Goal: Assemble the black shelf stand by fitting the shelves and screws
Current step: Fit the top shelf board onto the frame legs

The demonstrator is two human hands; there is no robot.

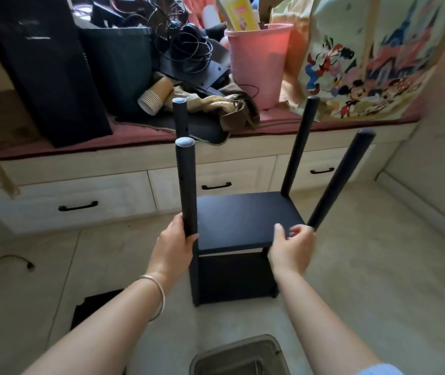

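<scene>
A: Setting, as I read it from the remote head view: a pale tiled floor [351,280] in front of a low bench of drawers [75,201] with black handles. The bench top is piled with a pink bucket [256,66], a stack of paper cups [155,97], tangled cables [186,47], a cartoon-print bag [365,63] and a tall black bag [40,63].

B: And the shelf stand?

A: The black shelf stand [237,239] stands on the floor, just in front of the drawers. Four poles rise above its upper shelf [243,220]; a lower shelf [232,277] shows beneath. The two left poles carry pale caps on their ends.

B: Hands?

A: The left hand [174,244], bracelet [156,296] on the wrist, grips the near left pole [186,185] close to the upper shelf. The right hand [291,244] sits at the near right corner of that shelf, fingers curled beside the base of the near right pole [340,180]. I cannot tell whether it pinches anything; that hand is blurred.

B: Anything else?

A: A flat black panel [94,307] lies on the floor to the left, a grey bin [237,358] at the bottom edge.
</scene>
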